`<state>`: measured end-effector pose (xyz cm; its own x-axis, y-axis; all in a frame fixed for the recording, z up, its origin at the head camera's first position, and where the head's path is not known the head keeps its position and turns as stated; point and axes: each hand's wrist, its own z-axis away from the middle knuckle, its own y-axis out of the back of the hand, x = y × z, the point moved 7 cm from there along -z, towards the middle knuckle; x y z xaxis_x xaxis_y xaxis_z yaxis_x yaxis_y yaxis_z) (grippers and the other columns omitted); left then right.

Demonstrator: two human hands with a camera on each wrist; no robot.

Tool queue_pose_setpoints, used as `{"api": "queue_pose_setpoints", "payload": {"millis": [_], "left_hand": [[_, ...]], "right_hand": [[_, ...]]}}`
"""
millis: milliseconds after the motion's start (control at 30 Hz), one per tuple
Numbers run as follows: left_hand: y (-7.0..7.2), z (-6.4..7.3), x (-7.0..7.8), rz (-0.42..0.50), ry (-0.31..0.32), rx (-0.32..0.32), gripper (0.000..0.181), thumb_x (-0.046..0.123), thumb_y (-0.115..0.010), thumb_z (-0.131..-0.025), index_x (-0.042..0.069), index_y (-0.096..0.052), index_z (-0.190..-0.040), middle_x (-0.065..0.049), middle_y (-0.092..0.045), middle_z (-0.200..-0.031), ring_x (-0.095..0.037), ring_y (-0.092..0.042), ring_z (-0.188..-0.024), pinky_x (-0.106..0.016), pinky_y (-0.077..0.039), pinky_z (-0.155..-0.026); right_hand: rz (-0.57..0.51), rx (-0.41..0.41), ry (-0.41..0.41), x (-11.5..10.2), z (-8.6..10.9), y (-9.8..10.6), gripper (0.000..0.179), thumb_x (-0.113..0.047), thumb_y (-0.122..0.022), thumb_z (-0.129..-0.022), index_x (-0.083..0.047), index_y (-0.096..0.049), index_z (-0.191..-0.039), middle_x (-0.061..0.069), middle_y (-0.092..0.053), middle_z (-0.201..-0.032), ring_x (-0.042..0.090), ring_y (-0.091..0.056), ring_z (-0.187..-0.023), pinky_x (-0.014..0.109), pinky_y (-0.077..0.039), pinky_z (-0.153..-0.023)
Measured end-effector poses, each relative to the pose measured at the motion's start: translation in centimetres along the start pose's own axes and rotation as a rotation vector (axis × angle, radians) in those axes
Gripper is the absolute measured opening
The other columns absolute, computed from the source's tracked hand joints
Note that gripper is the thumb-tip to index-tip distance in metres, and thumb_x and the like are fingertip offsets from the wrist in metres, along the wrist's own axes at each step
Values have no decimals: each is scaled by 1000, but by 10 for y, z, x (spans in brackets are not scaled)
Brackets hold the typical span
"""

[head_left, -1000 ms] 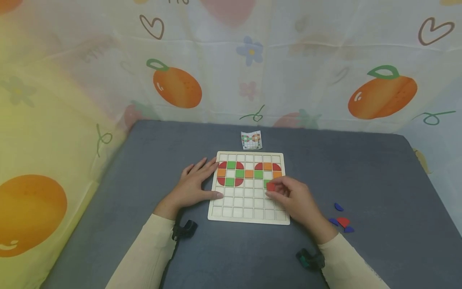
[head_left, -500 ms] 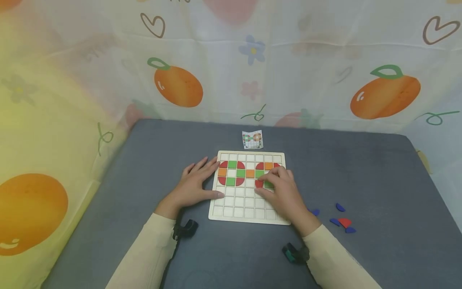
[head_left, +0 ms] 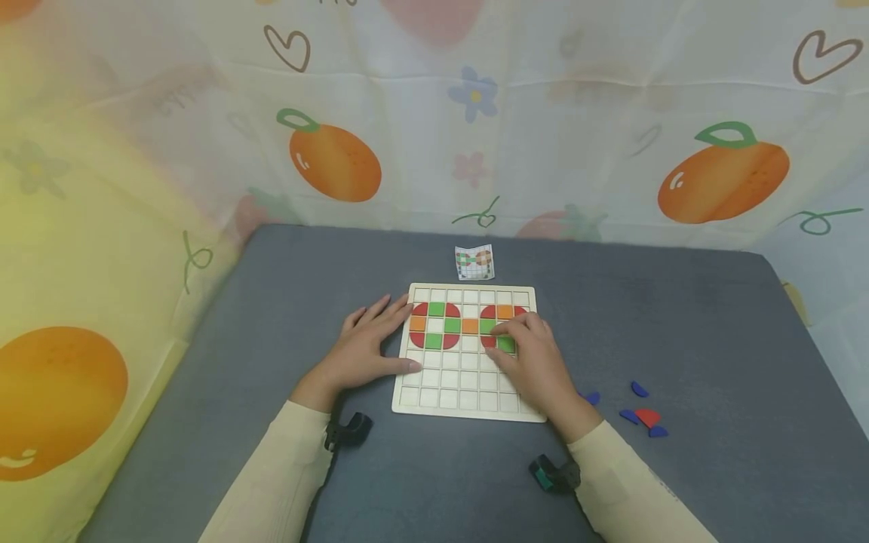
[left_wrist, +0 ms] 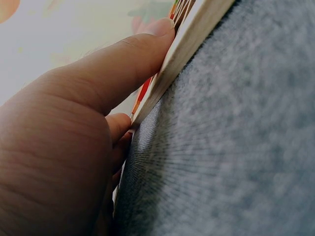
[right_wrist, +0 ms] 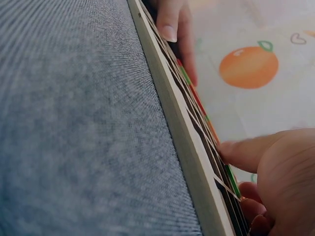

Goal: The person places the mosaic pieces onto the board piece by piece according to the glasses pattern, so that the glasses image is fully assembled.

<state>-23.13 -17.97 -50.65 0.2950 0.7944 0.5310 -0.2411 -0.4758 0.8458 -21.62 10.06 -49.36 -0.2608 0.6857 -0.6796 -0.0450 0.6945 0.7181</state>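
Note:
A pale wooden grid board (head_left: 448, 397) lies on the dark grey table, with red, green and orange tiles set in its upper rows. My left hand (head_left: 370, 347) rests along the board's left side, fingers stretched out and thumb on the edge. Over the right half, my right hand (head_left: 536, 362) pinches a red round-cornered tile (head_left: 488, 342) between thumb and forefinger. That tile sits at a cell left of a green tile (head_left: 505, 344), partly covered by the fingertips. In the right wrist view the thumb (right_wrist: 234, 151) presses close against the board's face.
Beyond the board lies a small printed card (head_left: 474, 262) with a coloured grid pattern. On the table to the right are several blue pieces (head_left: 639, 389) and a red quarter-round piece (head_left: 648, 416). A fruit-print curtain (head_left: 570, 113) hangs behind the table.
My right hand has moved left across the board with the red tile, from the right side to a cell left of the green tile, and lowered it there. The left hand stays put.

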Motion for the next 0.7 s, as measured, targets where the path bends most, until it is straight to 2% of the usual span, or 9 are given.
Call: {"api": "queue_pose_setpoints", "payload": {"millis": [267,533,700], "left_hand": [[0,0,-1,1,3,-2,112,70,-82,-85,23,-33,-173,10,-21,-179,-23,-7,-166,-58,-3,-126],[1,2,1,7,-17,-17,110,70,-80,-88,22,-32,-174,9,-20,-179,-23,-6,-166,-58,-3,-126],[0,2,0,3,-17,-14,111,71,-80,-88,22,-31,-174,10,-19,-179,-22,-6,-166,-58,-3,-126]], "right_hand": [[-31,23,30,0,1,2,25,-20,-85,-99,-8,-78,-120,8,-58,-119,29,-52,-110,47,-48,-89],[-192,70,40,4,5,14,25,-16,-82,-100,-6,-77,-122,8,-59,-114,24,-53,-92,44,-47,-78],[-272,99,59,5,7,24,21,-16,-81,-101,-6,-79,-119,9,-64,-112,22,-57,-88,38,-49,-75]]}}
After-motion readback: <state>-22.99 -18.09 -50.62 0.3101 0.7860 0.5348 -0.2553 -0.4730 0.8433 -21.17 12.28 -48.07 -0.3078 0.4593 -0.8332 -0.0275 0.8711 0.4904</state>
